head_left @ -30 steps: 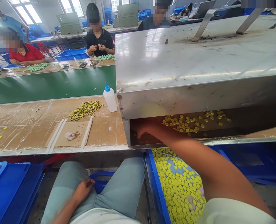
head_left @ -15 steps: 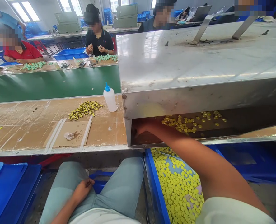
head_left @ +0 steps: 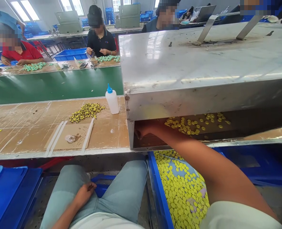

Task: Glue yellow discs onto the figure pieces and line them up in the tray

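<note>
My right hand (head_left: 142, 129) reaches into the low opening of a metal housing (head_left: 160, 106), at its left inner corner. Shadow hides its fingers, so whether it holds anything I cannot make out. Right of the wrist, on the brown surface inside, lie scattered round yellow discs (head_left: 190, 127). Below my right forearm stands a blue bin (head_left: 158, 187) with many more yellow discs (head_left: 183, 197). My left hand (head_left: 85, 194) rests on my thigh, its fingers curled closed with no object visible in them.
On the bench (head_left: 17, 124) are a pile of small yellow-and-black pieces (head_left: 87, 112), a white squeeze bottle with blue cap (head_left: 112, 101) and a taped cardboard piece (head_left: 59, 143) bearing a small clear dish (head_left: 70, 138). Beyond the green belt (head_left: 59, 86), co-workers sit with green pieces (head_left: 34, 66).
My right hand has shifted only slightly within the opening, and my left hand stays still. Across the belt, the co-workers' hands have moved a little.
</note>
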`<state>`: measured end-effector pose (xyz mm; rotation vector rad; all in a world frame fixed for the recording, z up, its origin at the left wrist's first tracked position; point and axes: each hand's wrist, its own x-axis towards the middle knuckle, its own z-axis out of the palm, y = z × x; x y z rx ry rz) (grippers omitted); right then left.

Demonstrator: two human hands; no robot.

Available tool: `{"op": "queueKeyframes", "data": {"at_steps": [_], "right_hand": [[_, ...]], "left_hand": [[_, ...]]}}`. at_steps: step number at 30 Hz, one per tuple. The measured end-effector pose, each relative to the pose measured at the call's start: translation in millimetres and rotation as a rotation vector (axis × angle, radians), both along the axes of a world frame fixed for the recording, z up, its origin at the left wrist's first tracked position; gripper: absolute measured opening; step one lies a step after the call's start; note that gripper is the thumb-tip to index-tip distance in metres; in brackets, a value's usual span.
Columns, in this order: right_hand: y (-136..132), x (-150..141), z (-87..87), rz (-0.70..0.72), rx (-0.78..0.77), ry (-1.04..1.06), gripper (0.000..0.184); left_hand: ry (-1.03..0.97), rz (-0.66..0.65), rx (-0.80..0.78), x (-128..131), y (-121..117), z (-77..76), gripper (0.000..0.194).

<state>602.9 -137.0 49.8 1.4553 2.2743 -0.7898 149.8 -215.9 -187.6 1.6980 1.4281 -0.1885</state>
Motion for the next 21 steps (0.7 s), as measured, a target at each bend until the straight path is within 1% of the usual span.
{"op": "queueKeyframes", "data": {"at_steps": [8,16,21], "right_hand": [[0.8,-4.4,-0.3,0.006,-0.003,-0.062,0.018],[-1.0,-7.1,3.5,0.004,0.001,-0.080,0.019],[-3.0,-6.2,-1.4,-0.028,0.008,-0.055,0.017]], "left_hand": [[0.010,0.003,0.013,0.0,-1.8,0.4,0.018],[0.013,-0.014,0.010,1.0,-0.8,1.1,0.021],[0.014,-0.020,0.017,1.1,-1.0,1.2,0.019]]}}
